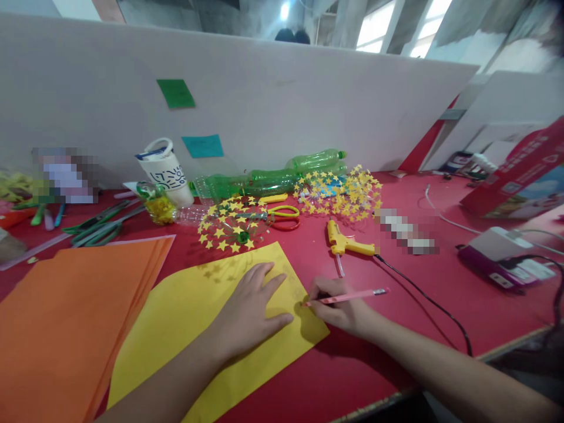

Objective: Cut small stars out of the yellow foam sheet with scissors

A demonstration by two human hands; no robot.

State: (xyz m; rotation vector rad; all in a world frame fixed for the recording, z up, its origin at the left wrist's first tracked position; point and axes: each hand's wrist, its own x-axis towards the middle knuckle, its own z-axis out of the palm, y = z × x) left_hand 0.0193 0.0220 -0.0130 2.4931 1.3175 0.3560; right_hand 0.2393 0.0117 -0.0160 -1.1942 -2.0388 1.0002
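The right hand point(346, 312) pinches a pencil point(363, 294) in its fingers, slanted crosswise, tip leftward over yellow paper point(176, 311) on the table point(308, 382); the left hand point(244, 308) spreads its fingers across the sheet, left of the tip.

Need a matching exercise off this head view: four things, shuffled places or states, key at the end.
Things
1. Left hand
2. Pink pencil
3. Glue gun
4. Orange sheets

Places or states
A. Lying on the red tabletop, dark cord attached
B. Fingers spread over the yellow sheet
C. Stacked left of the yellow sheet
D. Held in the right hand

Pairs: 1-B, 2-D, 3-A, 4-C
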